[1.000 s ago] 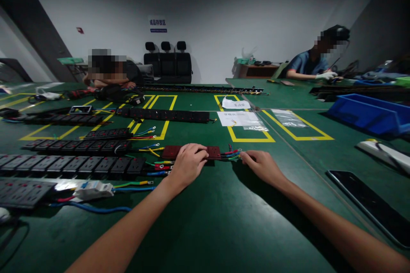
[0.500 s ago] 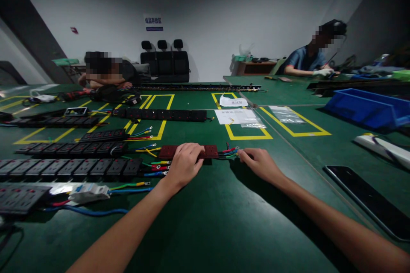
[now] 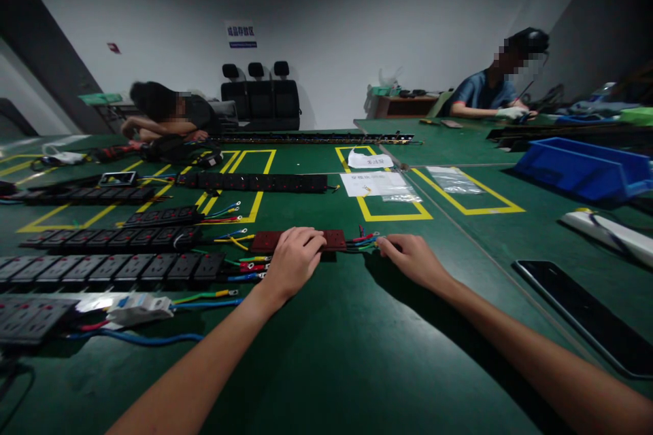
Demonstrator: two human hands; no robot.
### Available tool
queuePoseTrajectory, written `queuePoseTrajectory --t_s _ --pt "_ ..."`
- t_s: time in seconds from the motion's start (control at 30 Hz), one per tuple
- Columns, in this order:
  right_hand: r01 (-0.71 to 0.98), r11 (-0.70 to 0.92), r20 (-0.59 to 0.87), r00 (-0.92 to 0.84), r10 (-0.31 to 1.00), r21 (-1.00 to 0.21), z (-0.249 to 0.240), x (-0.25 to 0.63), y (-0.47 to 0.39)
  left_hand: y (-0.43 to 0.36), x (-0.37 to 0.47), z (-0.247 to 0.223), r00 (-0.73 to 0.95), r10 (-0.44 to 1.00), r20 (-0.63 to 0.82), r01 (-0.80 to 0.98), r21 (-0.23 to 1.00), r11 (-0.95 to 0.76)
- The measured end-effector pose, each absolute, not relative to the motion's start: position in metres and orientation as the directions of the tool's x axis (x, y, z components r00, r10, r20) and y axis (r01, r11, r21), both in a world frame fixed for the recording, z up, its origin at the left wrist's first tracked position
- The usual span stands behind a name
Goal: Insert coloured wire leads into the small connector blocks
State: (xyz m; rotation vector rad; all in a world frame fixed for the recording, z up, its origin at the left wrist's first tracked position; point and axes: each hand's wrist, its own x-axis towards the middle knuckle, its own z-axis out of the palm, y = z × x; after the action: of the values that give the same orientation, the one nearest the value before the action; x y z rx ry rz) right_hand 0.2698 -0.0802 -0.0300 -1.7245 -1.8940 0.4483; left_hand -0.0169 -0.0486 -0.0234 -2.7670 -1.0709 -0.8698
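Observation:
A dark red socket strip (image 3: 334, 239) lies on the green table in front of me. My left hand (image 3: 298, 249) is wrapped over its middle and hides part of it. From the strip's right end come several red, blue and green wires (image 3: 361, 242) with metal lugs. My right hand (image 3: 408, 255) pinches the tip of one wire between thumb and forefinger; which colour it is, I cannot tell. To the left, black socket strips (image 3: 158, 266) lie in rows, their lugged wires pointing toward the red strip.
A phone (image 3: 581, 312), a white bar-shaped object (image 3: 607, 238) and a blue bin (image 3: 581, 166) are on the right. Paper sheets (image 3: 370, 185) and a long black strip (image 3: 265, 182) lie beyond my hands. Two people (image 3: 168, 112) sit at the far side, one working with gloved hands.
The whole view has shifted very slightly. Both hands keep their places on the red socket strip and the wire.

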Motion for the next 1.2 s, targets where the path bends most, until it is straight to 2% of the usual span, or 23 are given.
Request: queuePoseTrajectory --t_s 1.2 --pt "0.816 0.138 0.171 -0.048 0.984 -0.562 -0.0313 0.2705 -0.0801 -0.0481 -0.0178 -0.0210 0.595 0.601 0.534 0.597 0.207 -0.775"
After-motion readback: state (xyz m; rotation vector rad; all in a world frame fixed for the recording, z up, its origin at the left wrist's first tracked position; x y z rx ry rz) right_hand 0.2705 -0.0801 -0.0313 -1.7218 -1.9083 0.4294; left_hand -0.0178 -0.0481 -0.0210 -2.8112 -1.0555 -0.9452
